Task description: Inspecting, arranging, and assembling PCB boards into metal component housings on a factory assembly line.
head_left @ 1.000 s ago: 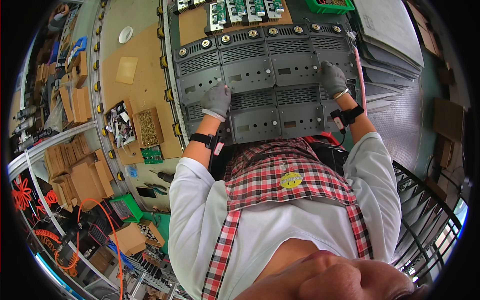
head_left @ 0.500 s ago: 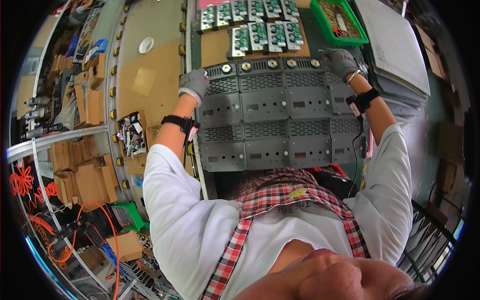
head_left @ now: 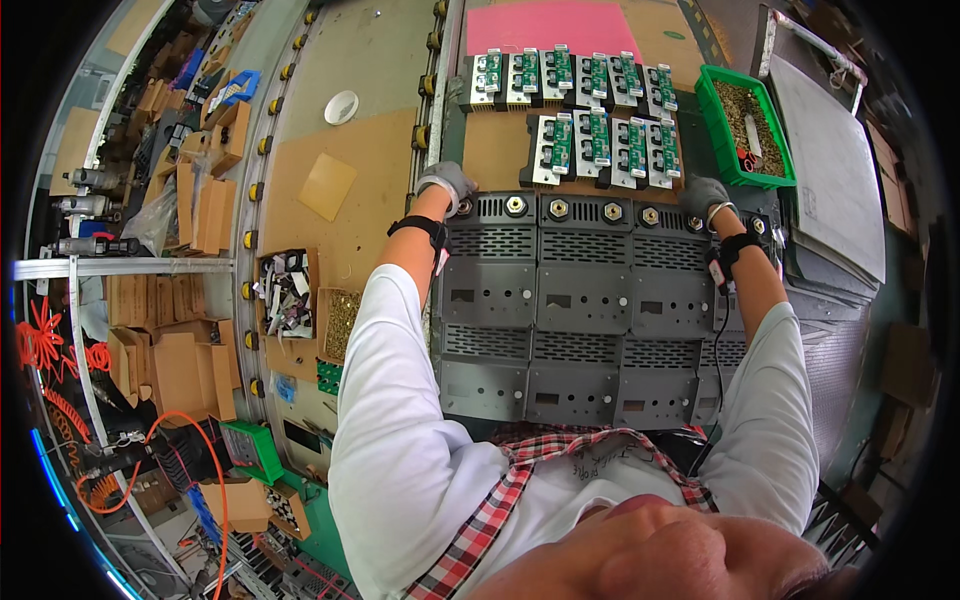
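In front of me, dark grey metal casings (head_left: 580, 290) stand side by side in two rows, with vent slots, small holes and brass-coloured fittings (head_left: 559, 209) along their far edge. At the far left corner of the block is my left hand (head_left: 447, 183), in a grey glove, its fingers curled at the edge. My right hand (head_left: 706, 196), also gloved, bends over the far edge on the right; its fingertips are partly hidden. Just beyond the casings, green circuit boards on silver heat sinks (head_left: 553, 150) lie in two rows on brown cardboard.
A green bin (head_left: 790, 180) of small brass-coloured parts stands beyond my right hand. Large grey sheets (head_left: 830, 150) are stacked at right. Left of the casings runs a roller-edged line (head_left: 270, 190) with a white round dish (head_left: 341, 107) and a carton of parts (head_left: 287, 290).
The whole view has shifted, so the casings and boards appear lower and further right. Both hands stay at the far edge; the right one sits slightly further left along it.
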{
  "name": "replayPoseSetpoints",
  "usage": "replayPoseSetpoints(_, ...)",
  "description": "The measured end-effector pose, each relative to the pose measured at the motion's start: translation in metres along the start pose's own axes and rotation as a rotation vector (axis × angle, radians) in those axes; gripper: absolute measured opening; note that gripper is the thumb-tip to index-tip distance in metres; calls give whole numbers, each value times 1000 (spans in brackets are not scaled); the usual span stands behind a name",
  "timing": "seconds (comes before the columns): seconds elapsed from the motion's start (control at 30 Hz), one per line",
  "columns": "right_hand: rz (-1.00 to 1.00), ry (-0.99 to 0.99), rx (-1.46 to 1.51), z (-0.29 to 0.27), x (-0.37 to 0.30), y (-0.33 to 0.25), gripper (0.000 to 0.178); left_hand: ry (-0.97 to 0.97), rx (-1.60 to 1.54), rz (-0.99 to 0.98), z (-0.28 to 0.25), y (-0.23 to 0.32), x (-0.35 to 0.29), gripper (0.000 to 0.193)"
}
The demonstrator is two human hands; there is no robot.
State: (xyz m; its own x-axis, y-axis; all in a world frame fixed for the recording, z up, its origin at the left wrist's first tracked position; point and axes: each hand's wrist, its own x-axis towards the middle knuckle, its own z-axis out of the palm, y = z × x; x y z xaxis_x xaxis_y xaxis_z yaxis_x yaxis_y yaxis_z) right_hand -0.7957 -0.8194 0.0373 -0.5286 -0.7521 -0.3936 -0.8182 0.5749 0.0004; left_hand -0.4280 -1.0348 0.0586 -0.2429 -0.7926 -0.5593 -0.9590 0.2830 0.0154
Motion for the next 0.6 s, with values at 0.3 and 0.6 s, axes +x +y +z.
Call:
replayPoseSetpoints(0.3,-374,32,-791,19,34,-18,28,40,-154,-47,5,2,6,45)
replayPoseSetpoints(0.6,90,160,37,-2,23,-5,24,92,-164,-20,9,-4,7,46)
